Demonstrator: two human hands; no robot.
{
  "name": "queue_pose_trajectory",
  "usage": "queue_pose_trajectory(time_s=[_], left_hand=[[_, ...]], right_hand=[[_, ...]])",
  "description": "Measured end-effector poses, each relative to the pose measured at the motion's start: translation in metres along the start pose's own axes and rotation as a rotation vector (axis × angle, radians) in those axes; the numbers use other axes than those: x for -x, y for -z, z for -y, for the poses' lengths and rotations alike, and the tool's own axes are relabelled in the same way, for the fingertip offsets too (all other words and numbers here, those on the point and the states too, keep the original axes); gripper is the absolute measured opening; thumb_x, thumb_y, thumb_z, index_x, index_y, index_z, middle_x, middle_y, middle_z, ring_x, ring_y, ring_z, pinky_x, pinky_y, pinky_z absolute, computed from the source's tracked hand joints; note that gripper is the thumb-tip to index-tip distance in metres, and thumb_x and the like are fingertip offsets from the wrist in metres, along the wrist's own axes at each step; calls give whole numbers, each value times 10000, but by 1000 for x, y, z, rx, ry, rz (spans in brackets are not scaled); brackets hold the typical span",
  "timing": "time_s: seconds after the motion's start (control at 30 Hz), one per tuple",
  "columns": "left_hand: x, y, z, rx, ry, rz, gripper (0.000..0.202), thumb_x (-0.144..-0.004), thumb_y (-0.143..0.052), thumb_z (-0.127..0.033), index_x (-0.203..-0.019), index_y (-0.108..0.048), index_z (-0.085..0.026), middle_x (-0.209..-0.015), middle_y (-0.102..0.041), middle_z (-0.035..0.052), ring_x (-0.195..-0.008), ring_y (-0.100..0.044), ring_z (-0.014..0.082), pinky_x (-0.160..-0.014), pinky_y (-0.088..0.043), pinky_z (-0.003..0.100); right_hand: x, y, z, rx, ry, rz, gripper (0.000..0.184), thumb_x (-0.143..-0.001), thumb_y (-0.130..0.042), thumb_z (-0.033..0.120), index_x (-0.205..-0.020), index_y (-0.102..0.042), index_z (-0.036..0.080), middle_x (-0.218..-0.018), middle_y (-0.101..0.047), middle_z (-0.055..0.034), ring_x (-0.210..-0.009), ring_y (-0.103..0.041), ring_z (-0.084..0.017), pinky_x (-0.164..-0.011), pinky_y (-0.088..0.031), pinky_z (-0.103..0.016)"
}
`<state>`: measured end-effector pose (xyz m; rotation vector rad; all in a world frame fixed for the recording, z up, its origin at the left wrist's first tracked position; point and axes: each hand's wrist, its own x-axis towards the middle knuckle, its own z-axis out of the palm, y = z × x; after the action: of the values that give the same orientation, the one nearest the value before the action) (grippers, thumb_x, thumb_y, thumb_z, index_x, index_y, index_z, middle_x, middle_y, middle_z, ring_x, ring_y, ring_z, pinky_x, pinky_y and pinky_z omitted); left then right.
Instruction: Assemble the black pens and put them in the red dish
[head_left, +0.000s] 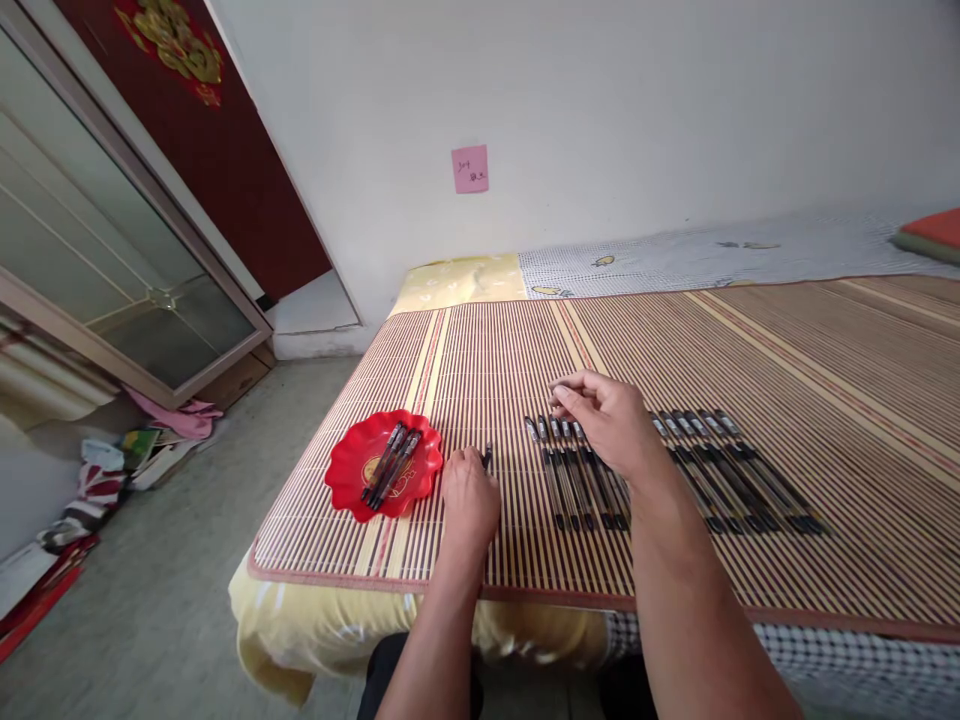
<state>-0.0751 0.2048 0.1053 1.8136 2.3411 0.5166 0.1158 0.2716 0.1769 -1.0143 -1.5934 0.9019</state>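
Note:
My left hand (471, 495) is closed on a dark pen (488, 457), whose end shows beside the fingers; the rest of it is hidden. It rests low over the mat, just right of a red scalloped plate (343, 470). Several dark-capped clear pens (390, 468) lie slanted in that plate. My right hand (611, 420) is raised over a row of similar pens (568, 485), thumb and fingertips pinched together. Whatever may be between those fingers cannot be made out. The pens of the row lie side by side, and my right hand and forearm cover its middle.
A striped bamboo mat (495, 370) covers the bed, over a yellow and checked sheet (457, 285). A pink note (470, 169) is on the wall. Folded red and green cloth (934, 235) lies far right. A glass-panelled door (120, 220) and floor clutter (105, 480) are at left.

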Motion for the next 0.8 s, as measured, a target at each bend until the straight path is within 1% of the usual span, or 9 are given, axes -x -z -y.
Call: queue_pose_trajectory(time_s=[0.1,0.3,0.37,0.47,0.53,0.6,0.7,0.73,0.8], left_hand=[[-1,-1,1,29,11,-18,195,-869,-537,-70,-1027,-639,-122,-1051,-714,188,-1050,-685,307,-901,-507,384],[-4,6,3,153,76,-81,314,-996,-395,-117,-1254,-575,-105,-1038,-755,188,-953,-728,298,-822,-496,371],[-5,8,5,170,93,-53,289,-1002,-447,-160,-1253,-574,-96,-1044,-753,194,-965,-726,307,-829,-491,373],[-5,6,8,189,82,9,222,-921,-623,-176,-1129,-627,-99,-1097,-734,214,-1035,-705,325,-868,-484,373],[-4,3,10,208,76,21,134,-881,-655,-147,-1013,-652,-122,-1088,-730,209,-1033,-698,325,-872,-479,374],[-4,1,12,237,82,10,66,-870,-636,-116,-926,-655,-146,-1024,-734,186,-993,-700,312,-860,-473,372],[-7,1,15,325,84,-11,91,-847,-611,-89,-820,-634,-173,-869,-713,126,-890,-693,278,-806,-463,348],[-8,3,16,370,79,-13,95,-848,-609,-106,-789,-620,-179,-804,-691,98,-832,-683,261,-765,-458,334],[-10,9,16,462,55,-8,119,-872,-612,-193,-754,-596,-189,-705,-635,41,-720,-645,220,-681,-439,301]], right_hand=[[0,1,0,6,0,-3,245,-919,-647,415,-967,-723,186,-847,-732,-71,-753,-717,-198,-734,-594,-383],[-1,2,-2,-19,11,-8,256,-909,-662,425,-956,-724,181,-857,-741,-79,-742,-715,-194,-721,-600,-378],[-1,2,-2,-7,15,-4,256,-912,-659,425,-959,-723,182,-863,-741,-80,-745,-714,-195,-722,-598,-379],[-1,2,0,32,10,6,248,-923,-639,414,-956,-718,182,-858,-735,-79,-757,-716,-201,-738,-594,-389],[0,3,3,54,2,12,244,-930,-628,410,-960,-718,185,-865,-735,-81,-773,-720,-207,-750,-594,-397],[1,3,4,69,-3,17,240,-933,-627,406,-968,-721,188,-879,-738,-87,-783,-720,-211,-758,-598,-399],[2,2,4,75,-4,25,239,-937,-625,405,-974,-726,192,-884,-739,-86,-781,-714,-206,-759,-600,-394],[2,1,3,75,-3,25,240,-938,-624,408,-970,-727,193,-878,-737,-83,-775,-710,-203,-754,-599,-389],[1,-1,2,77,-4,28,248,-940,-623,418,-968,-727,195,-864,-732,-76,-767,-706,-201,-741,-594,-379]])
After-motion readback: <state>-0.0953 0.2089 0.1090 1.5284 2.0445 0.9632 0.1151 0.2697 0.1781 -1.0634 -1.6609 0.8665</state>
